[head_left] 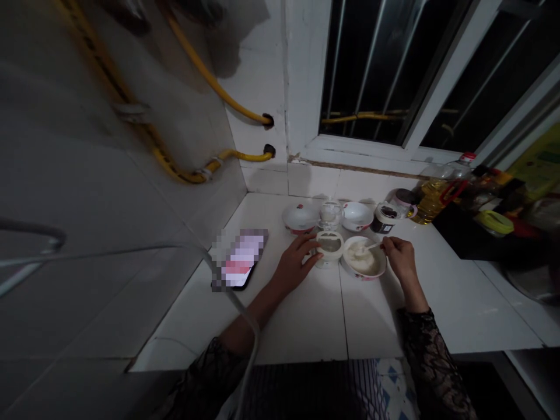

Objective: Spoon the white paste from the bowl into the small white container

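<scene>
My left hand (296, 263) is curled round the side of a small clear jar (329, 249) with a white rim on the white tiled counter (306, 315). My right hand (401, 258) pinches the handle of a white spoon (366, 248) whose bowl rests in a white bowl (364, 261) holding pale contents. The bowl stands right of the jar, touching or nearly touching it.
Behind stand a lidded white bowl (300, 217), a glass jar (330, 212), another white bowl (357, 216), a dark jar (385, 218) and an oil bottle (437, 192). A phone (240, 259) lies left. A stove top (481, 239) with clutter sits right; yellow hoses (227, 99) run along the wall.
</scene>
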Demonstrator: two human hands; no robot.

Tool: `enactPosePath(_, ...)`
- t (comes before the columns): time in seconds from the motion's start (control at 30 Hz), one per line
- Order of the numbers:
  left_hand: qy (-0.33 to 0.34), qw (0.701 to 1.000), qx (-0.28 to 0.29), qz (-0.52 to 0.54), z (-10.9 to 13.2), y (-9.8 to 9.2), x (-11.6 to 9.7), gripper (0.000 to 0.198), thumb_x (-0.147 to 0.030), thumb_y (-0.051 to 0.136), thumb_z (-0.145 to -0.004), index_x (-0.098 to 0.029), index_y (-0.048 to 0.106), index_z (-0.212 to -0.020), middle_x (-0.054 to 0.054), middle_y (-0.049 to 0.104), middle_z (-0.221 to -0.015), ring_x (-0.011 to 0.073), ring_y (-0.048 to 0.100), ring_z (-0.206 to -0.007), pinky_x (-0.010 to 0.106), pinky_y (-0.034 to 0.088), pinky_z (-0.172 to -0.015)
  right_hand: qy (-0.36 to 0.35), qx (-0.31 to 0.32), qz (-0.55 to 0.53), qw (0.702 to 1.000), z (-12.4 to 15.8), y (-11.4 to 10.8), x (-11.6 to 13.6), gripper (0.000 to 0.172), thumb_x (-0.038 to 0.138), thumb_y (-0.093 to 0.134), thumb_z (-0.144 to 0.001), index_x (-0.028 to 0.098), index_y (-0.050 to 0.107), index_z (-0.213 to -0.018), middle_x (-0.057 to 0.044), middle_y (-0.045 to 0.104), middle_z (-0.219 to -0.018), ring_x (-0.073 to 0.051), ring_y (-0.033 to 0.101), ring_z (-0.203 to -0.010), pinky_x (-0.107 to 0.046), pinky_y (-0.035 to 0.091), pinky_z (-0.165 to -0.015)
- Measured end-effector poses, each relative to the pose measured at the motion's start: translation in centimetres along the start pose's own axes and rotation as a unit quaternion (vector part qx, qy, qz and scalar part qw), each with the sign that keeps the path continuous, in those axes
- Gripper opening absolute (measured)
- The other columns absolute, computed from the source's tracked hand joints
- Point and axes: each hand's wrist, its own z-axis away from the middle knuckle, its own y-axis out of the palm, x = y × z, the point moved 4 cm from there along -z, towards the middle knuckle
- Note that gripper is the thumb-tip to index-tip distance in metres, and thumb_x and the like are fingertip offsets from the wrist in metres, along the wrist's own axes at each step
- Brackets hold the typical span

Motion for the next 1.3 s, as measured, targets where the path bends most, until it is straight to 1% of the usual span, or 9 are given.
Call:
enactPosePath(0.23, -0.001, 1.000, -0.005, 0.004, 0.1, 0.1, 0.1, 0.016, -0.030, 0.056, -0.093, -0.021, 0.062, -0.105, 0.011, 0.061, -0.119, 0.0222, 0.062, -0.110, 0.031, 0.060, -0.074, 0.066, 0.013, -0.081, 0.994, -0.3, 0.3, -0.8, 0.034, 0.049, 0.054, -0.062, 0.018, 0.059, -0.050, 0.000, 0.051, -0.045, -0.012, 0.040, -0.046, -0.026, 0.029, -0.048)
enactPosePath(0.5, -0.002, 1.000, 0.002, 0.003, 0.1, 0.0, 0.1, 0.017, -0.030, 0.056, -0.093, -0.021, 0.062, -0.105, 0.011, 0.061, -0.119, 0.0219, 0.062, -0.109, 0.031, 0.060, -0.075, 0.096, 0.019, -0.116, 0.988, -0.5, 0.6, -1.3, 0.031, 0.047, 0.055, -0.059, 0.018, 0.058, -0.049, 0.000, 0.050, -0.044, -0.011, 0.039, -0.044, -0.025, 0.027, -0.044)
enactPosePath(0.8, 0.019, 1.000, -0.012, 0.001, 0.0, 0.1, 0.0, 0.015, -0.027, 0.058, -0.092, -0.021, 0.062, -0.105, 0.011, 0.061, -0.117, 0.0206, 0.063, -0.107, 0.029, 0.059, -0.074, 0.102, 0.014, -0.210, 0.972, 0.0, 1.3, 0.7, 0.034, 0.051, 0.060, -0.061, 0.019, 0.053, -0.048, 0.003, 0.044, -0.041, -0.009, 0.033, -0.041, -0.024, 0.025, -0.041)
enactPosePath(0.93, 0.013, 1.000, -0.010, 0.003, 0.0, 0.1, 0.1, 0.016, -0.028, 0.057, -0.092, -0.021, 0.062, -0.106, 0.011, 0.061, -0.118, 0.0209, 0.063, -0.107, 0.030, 0.059, -0.075, -0.001, -0.005, -0.202, 0.979, 1.2, 2.3, 3.1, 0.043, 0.057, 0.055, -0.073, 0.019, 0.053, -0.054, 0.004, 0.042, -0.045, -0.009, 0.033, -0.044, -0.024, 0.027, -0.044)
enactPosePath(1.03, 0.009, 1.000, -0.007, 0.007, 0.1, 0.2, 0.3, 0.017, -0.030, 0.057, -0.093, -0.021, 0.062, -0.106, 0.011, 0.060, -0.120, 0.0214, 0.063, -0.107, 0.032, 0.059, -0.076, -0.159, 0.014, -0.123, 0.979, 2.9, 3.0, 5.3, 0.045, 0.054, 0.046, -0.088, 0.019, 0.054, -0.061, 0.002, 0.046, -0.052, -0.011, 0.040, -0.050, -0.024, 0.032, -0.049)
enactPosePath(1.1, 0.007, 1.000, -0.006, 0.010, 0.1, 0.2, 0.3, 0.017, -0.030, 0.057, -0.093, -0.021, 0.062, -0.106, 0.011, 0.060, -0.120, 0.0215, 0.062, -0.109, 0.032, 0.059, -0.078, -0.293, 0.067, -0.040, 0.953, 4.2, 3.6, 6.6, 0.041, 0.047, 0.044, -0.093, 0.019, 0.058, -0.067, -0.001, 0.055, -0.060, -0.012, 0.047, -0.056, -0.024, 0.037, -0.055)
enactPosePath(1.17, 0.008, 1.000, -0.005, 0.011, 0.1, 0.2, 0.3, 0.017, -0.029, 0.057, -0.093, -0.021, 0.062, -0.107, 0.011, 0.060, -0.120, 0.0214, 0.062, -0.109, 0.032, 0.059, -0.078, -0.389, 0.104, 0.022, 0.915, 5.1, 4.0, 7.4, 0.036, 0.040, 0.043, -0.096, 0.019, 0.063, -0.074, -0.003, 0.061, -0.067, -0.013, 0.051, -0.060, -0.025, 0.039, -0.059)
enactPosePath(1.23, 0.009, 1.000, -0.007, 0.010, 0.1, 0.2, 0.3, 0.016, -0.028, 0.057, -0.092, -0.021, 0.062, -0.107, 0.011, 0.060, -0.120, 0.0210, 0.062, -0.109, 0.031, 0.059, -0.077, -0.418, 0.089, 0.035, 0.903, 5.4, 3.6, 7.5, 0.035, 0.037, 0.040, -0.097, 0.019, 0.064, -0.078, -0.004, 0.062, -0.068, -0.013, 0.053, -0.060, -0.025, 0.039, -0.059)
enactPosePath(1.3, 0.010, 1.000, -0.009, 0.009, 0.1, 0.2, 0.2, 0.015, -0.027, 0.058, -0.092, -0.021, 0.062, -0.106, 0.011, 0.060, -0.119, 0.0209, 0.063, -0.108, 0.031, 0.059, -0.076, -0.389, 0.036, 0.014, 0.921, 4.8, 2.6, 7.2, 0.037, 0.038, 0.039, -0.098, 0.019, 0.063, -0.076, -0.003, 0.060, -0.066, -0.013, 0.053, -0.059, -0.025, 0.039, -0.058)
